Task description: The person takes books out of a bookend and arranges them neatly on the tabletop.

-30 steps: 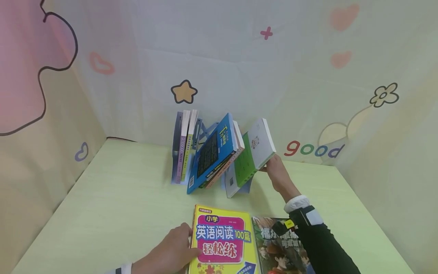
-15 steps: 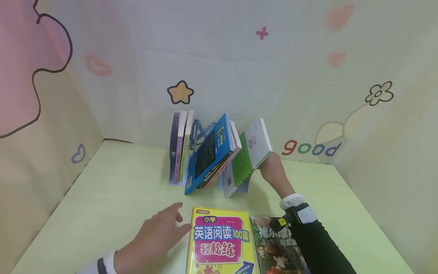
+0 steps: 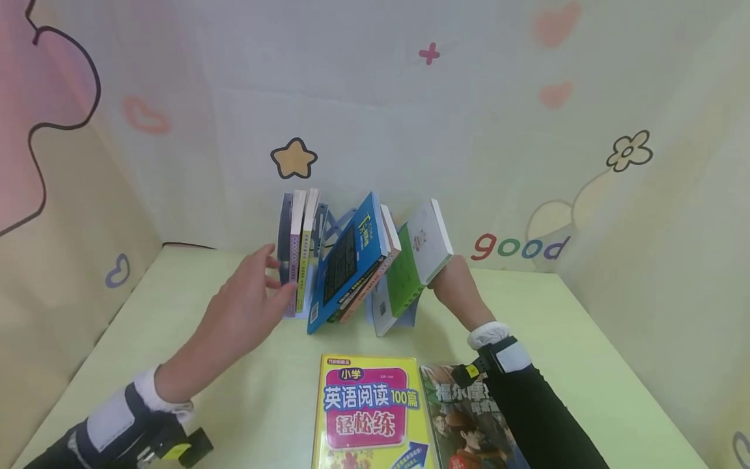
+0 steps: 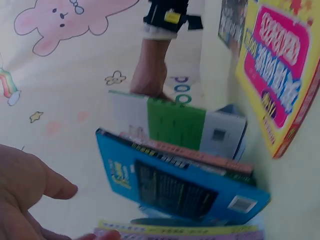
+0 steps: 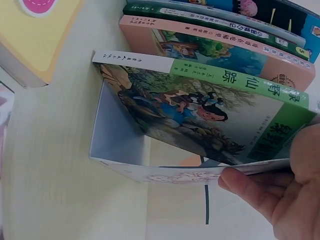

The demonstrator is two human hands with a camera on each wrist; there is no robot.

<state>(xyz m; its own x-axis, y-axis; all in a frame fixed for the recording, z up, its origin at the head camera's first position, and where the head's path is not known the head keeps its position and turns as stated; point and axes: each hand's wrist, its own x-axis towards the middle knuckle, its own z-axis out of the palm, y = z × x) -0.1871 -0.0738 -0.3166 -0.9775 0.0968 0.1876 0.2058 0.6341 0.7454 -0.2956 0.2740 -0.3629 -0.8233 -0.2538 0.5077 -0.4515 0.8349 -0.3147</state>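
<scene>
An expandable blue-grey book rack point(image 5: 116, 131) stands at the back with several books in it. My left hand point(image 3: 240, 306) is by its left end, fingers parted, near the purple-spined book point(image 3: 293, 273) and the yellow-green-spined book point(image 3: 304, 267); whether it touches them is unclear. A blue book point(image 3: 346, 267) leans right. At the right end, my right hand point(image 5: 285, 195) grips the rack's end panel point(image 5: 185, 175), with its thumb beside the tilted green-and-white book point(image 5: 200, 107). In the head view, that book hides most of the right fingers.
A yellow-and-pink book point(image 3: 372, 417) lies flat at the table's front. Right of it lies a dark-covered book point(image 3: 463, 417), partly under the right sleeve. A patterned cloth wall point(image 3: 363, 130) rises behind the table.
My left hand has let go of the yellow-and-pink book and moved forward to the rack's left end. The right hand stays at the right end. The view has shifted slightly.
</scene>
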